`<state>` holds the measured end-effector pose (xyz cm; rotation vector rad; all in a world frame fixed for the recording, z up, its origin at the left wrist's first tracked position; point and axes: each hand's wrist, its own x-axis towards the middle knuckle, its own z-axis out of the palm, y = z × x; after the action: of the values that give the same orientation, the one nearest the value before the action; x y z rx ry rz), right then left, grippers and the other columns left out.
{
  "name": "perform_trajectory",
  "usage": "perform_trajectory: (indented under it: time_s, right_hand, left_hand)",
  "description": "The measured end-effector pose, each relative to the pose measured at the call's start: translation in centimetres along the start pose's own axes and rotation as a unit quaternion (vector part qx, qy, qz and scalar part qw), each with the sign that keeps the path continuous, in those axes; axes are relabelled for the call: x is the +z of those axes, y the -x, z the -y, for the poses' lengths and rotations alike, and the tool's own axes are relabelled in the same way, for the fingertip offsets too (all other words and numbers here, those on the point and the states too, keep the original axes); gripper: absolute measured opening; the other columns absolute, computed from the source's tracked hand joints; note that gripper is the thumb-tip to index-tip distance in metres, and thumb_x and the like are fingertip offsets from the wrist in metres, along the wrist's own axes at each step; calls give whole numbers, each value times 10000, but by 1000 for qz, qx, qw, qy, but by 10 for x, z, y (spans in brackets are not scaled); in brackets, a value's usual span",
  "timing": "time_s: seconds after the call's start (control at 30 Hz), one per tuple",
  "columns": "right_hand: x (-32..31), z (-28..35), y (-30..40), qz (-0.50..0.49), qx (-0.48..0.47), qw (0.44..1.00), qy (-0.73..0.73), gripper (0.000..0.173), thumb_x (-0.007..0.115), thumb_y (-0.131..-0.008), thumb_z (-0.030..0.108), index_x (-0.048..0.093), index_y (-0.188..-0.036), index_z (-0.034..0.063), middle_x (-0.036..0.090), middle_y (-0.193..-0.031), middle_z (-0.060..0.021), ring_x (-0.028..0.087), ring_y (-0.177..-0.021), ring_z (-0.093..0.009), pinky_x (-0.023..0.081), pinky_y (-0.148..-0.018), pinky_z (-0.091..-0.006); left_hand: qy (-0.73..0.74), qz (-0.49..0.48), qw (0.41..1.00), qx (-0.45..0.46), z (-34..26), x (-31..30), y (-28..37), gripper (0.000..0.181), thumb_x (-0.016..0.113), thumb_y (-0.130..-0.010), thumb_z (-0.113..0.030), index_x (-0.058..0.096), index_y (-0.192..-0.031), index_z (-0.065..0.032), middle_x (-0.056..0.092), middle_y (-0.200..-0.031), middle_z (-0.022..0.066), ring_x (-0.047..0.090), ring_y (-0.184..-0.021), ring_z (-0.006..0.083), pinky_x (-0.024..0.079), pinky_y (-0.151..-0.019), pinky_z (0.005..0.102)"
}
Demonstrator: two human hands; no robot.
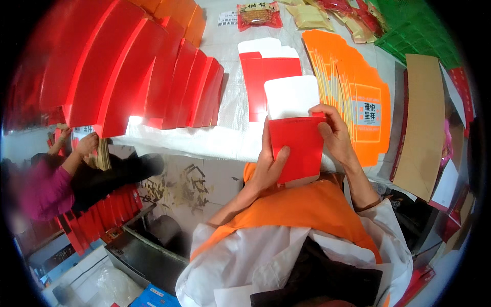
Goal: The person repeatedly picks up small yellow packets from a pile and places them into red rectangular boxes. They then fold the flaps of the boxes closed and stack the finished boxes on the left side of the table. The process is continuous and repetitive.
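Observation:
Between my two hands is a red paperboard box (297, 149) with a white flap (292, 96) raised at its far end. My left hand (270, 163) grips the box along its left side, thumb across the front. At the upper right corner, my right hand (333, 128) pinches the edge by the flap with thumb and fingers. Just beyond lies flat red-and-white box board (251, 84) on the table, partly hidden by the held box. A fanned stack of orange printed cartons (368, 134) lies to the right of my right hand.
Tall rows of red boxes (126, 76) fill the table's left side. Packaged food (259, 16) and a green plastic crate (420, 34) are at the back. Brown cardboard (420, 126) stands at the right. Another person's hand (87, 144) works at the far left.

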<state>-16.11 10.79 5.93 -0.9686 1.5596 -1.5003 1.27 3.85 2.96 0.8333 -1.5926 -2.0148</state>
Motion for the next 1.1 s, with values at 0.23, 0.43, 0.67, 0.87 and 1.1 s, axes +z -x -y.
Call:
perform_trajectory:
  time_s: [0.23,0.43,0.67,0.87,1.1]
  right_hand:
    - [1,-1,3,3,-41,998,50,75,500,-842,83,502,-824,9,497,-841,-24,439,-757,-90,374,-653,-215]
    - [6,-21,8,-43,-52,997,28,119,508,-831,52,484,-736,-14,527,-931,-62,470,-808,-98,390,-720,-225]
    - [20,-37,5,-66,-86,974,-197,205,498,-795,-42,397,-953,41,504,-987,-102,486,-919,-146,399,-838,-282]
    - [18,-26,3,-16,-89,988,-124,244,498,-803,-48,392,-1007,35,493,-981,-91,481,-962,-153,390,-870,-294]
    - [14,-5,-1,-22,-13,996,-82,103,494,-844,-11,485,-944,14,513,-1007,-61,488,-956,-113,391,-844,-243]
  left_hand:
    - [-47,-12,997,63,-14,-4,-19,602,530,-797,-88,241,-1320,-13,373,-1270,163,390,-1153,221,322,-951,313]
    - [-176,43,982,61,-17,-15,-23,326,563,-781,-44,484,-1093,13,520,-1053,121,506,-992,188,409,-847,276]
    - [99,-127,960,227,-3,17,-24,277,563,-700,99,422,-915,-4,510,-976,123,506,-913,204,418,-819,313]
    - [-97,-121,967,202,-4,8,-28,226,572,-712,78,468,-895,-4,509,-968,92,507,-905,172,420,-806,280]
    - [-98,-89,982,132,-20,5,-28,151,560,-778,24,567,-926,-4,549,-977,62,524,-826,95,439,-654,198]
